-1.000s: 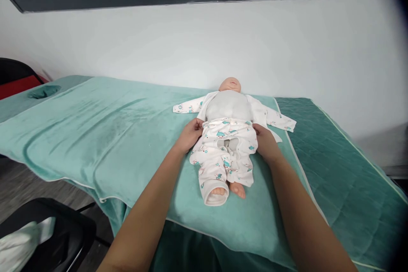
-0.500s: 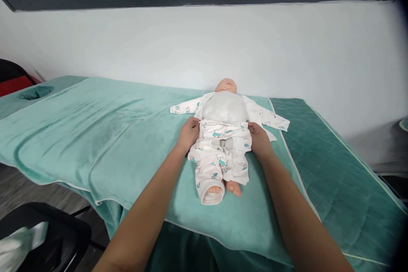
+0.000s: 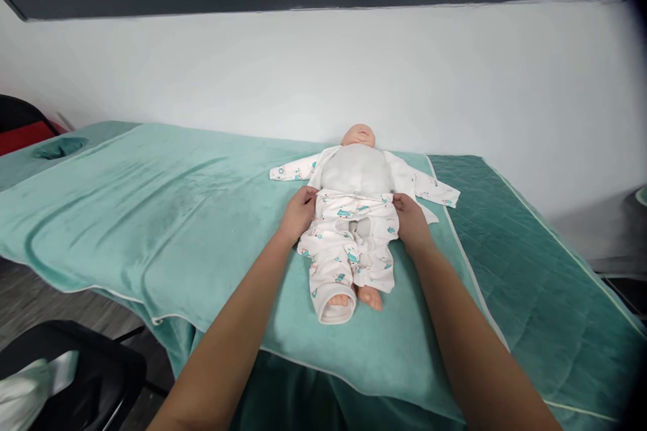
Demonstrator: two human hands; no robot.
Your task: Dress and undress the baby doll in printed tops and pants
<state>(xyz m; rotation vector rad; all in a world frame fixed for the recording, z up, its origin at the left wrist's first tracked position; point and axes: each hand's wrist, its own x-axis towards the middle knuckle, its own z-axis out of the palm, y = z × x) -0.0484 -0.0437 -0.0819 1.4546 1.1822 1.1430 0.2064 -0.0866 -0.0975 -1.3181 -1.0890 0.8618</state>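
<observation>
A baby doll [image 3: 356, 168] lies on its back, head toward the wall, feet toward me. It wears white printed baby pants [image 3: 331, 236] with an opening at the crotch, and its toes show at both leg ends. My left hand [image 3: 299, 212] pinches the left end of the pants' waistband. At the waistband's right end, my right hand [image 3: 410, 219] is closed on the cloth too. The doll's arms are inside the sleeves of a matching jacket [image 3: 427, 188], which hangs open around its pale grey torso.
A light green blanket [image 3: 166, 215] covers the bed under the doll. Darker quilted cover [image 3: 526, 269] shows at the right. A white wall [image 3: 227, 74] stands behind. At lower left is a black chair [image 3: 111, 363] bearing a pale cloth [image 3: 25, 387].
</observation>
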